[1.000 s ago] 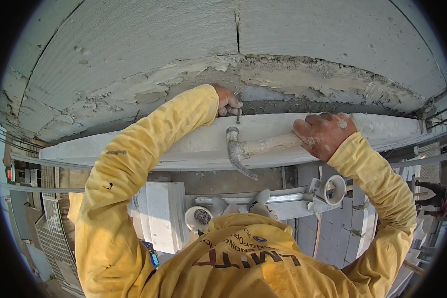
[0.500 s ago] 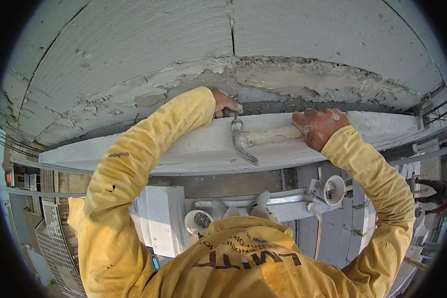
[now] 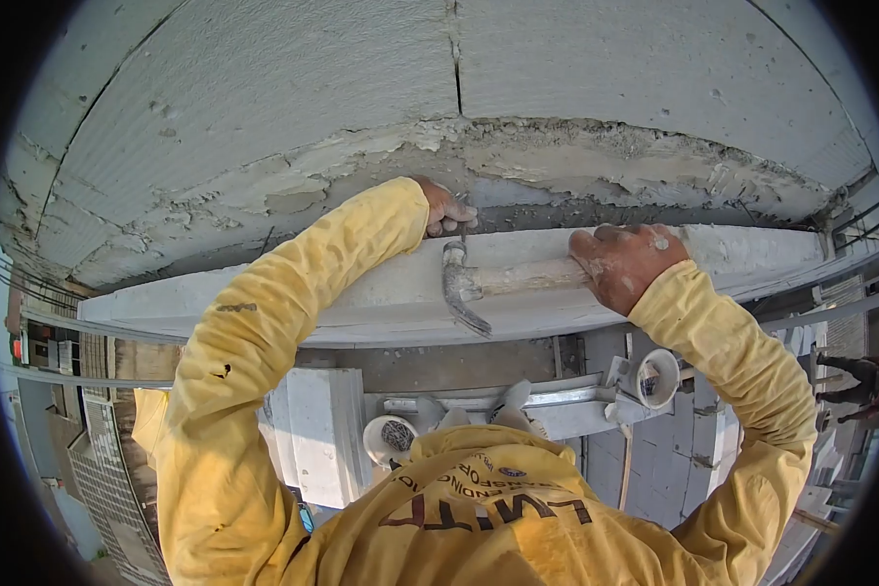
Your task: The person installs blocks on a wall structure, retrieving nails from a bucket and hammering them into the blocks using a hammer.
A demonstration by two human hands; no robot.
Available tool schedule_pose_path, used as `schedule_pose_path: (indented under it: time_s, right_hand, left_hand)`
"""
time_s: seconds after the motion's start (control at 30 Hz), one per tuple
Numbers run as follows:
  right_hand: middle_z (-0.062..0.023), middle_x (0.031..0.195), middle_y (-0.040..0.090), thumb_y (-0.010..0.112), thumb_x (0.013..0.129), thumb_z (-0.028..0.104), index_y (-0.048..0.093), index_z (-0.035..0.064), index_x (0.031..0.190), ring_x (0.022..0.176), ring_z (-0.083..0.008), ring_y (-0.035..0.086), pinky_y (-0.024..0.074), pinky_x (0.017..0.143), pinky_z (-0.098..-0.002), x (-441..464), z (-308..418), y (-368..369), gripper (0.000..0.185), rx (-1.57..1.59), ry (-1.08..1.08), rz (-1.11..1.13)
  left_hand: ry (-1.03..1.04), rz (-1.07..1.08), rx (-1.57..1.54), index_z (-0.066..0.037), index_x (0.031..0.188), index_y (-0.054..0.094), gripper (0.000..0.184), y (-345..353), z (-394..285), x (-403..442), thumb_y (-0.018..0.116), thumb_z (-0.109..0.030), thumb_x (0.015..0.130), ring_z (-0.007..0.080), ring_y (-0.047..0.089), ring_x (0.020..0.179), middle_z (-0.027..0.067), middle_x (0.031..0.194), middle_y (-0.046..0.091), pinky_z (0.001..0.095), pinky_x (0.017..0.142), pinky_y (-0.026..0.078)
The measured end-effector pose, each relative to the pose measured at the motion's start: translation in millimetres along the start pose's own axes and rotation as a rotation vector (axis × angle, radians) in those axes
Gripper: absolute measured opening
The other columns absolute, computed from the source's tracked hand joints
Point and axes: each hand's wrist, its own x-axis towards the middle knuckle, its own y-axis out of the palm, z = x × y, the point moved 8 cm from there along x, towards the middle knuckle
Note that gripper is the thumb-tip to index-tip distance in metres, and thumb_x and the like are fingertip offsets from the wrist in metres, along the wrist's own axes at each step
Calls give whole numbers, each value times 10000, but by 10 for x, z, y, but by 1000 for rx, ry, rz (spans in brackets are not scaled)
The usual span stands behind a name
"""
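Observation:
My right hand (image 3: 627, 262) grips the pale wooden handle of a claw hammer (image 3: 467, 285). The hammer's head lies above the white block ledge (image 3: 371, 293), its curved claw pointing toward me. Just beyond the head, my left hand (image 3: 446, 208) is closed at the ledge's far edge, thumb and fingers pinching a thin dark nail (image 3: 465, 230). Most of the nail is hidden by the fingers and the hammer. Behind the left hand runs a rough mortar joint (image 3: 371, 166) at the foot of the block wall (image 3: 293, 78).
Below the ledge stand a white bucket of nails (image 3: 393, 439) and another white bucket (image 3: 657, 379) at right. White blocks (image 3: 327, 430) are stacked at lower left. A metal rail (image 3: 547, 395) crosses near my feet. Another person (image 3: 855, 383) is at the far right.
The hammer head has shifted slightly left and toward me, off the nail's end. My right hand has moved slightly left with it. My left hand stays almost in place.

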Motion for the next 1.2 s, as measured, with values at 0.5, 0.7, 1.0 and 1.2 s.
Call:
schedule_pose_path:
  time_s: [0.5, 0.7, 1.0, 1.2]
  right_hand:
    - [-73, 708, 641, 674, 742, 150, 591, 122, 969, 667, -310, 673, 548, 566, -397, -102, 498, -415, 243, 71, -447, -108]
    - [-79, 660, 595, 651, 729, 112, 589, 104, 933, 639, -292, 651, 537, 573, -400, -8, 108, -222, 214, 26, -19, -56]
    - [-103, 795, 647, 586, 798, 170, 564, 104, 946, 724, -301, 682, 554, 616, -426, -1, 113, -194, 164, -7, 87, 0]
    - [-93, 706, 596, 637, 712, 176, 589, 119, 969, 613, -293, 637, 527, 557, -406, -16, 271, -213, 268, 9, -207, -136]
  left_hand:
    - [26, -30, -24, -87, 909, 744, 264, -13, -61, -58, 720, -343, 845, 74, 354, 502, -67, 611, 437, 250, 468, 276]
    - [17, -21, 16, -81, 928, 743, 309, 40, 90, 45, 702, -379, 854, 83, 362, 519, -67, 610, 425, 255, 484, 284]
    - [28, -6, 39, -107, 939, 749, 319, 54, 75, 45, 683, -409, 859, 92, 354, 532, -55, 626, 405, 261, 501, 285]
    - [31, -32, 63, -109, 922, 748, 330, 9, -24, -27, 680, -424, 855, 108, 357, 559, -50, 630, 414, 267, 513, 285]
